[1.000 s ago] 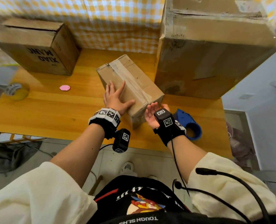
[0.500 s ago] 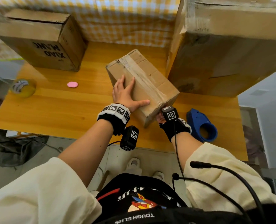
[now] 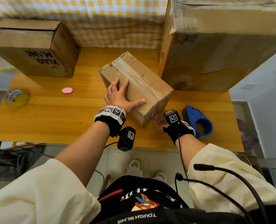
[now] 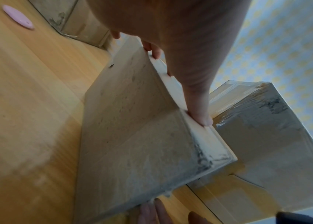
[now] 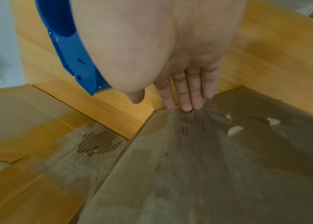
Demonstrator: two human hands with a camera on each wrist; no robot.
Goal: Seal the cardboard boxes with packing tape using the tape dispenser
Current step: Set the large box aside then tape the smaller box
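Observation:
A small cardboard box (image 3: 139,84) with a strip of tape along its top seam sits tilted in the middle of the wooden table (image 3: 53,120). My left hand (image 3: 119,96) lies flat on the box top, fingers spread, thumb along the near edge (image 4: 199,115). My right hand (image 3: 160,118) presses straight fingers (image 5: 188,97) against the lower near end face of the box (image 5: 218,151). The blue tape dispenser (image 3: 198,120) lies on the table just right of my right wrist, untouched, also in the right wrist view (image 5: 69,50).
A large box (image 3: 214,46) stands at the back right, close to the small box. Another box (image 3: 32,49) printed with black letters stands back left. A yellow tape roll (image 3: 17,97) lies at the left edge, and a small pink object (image 3: 67,90) sits nearby.
The right hand went from palm-up beside the box end to fingers pressed low against it. The left hand has stayed on the box top.

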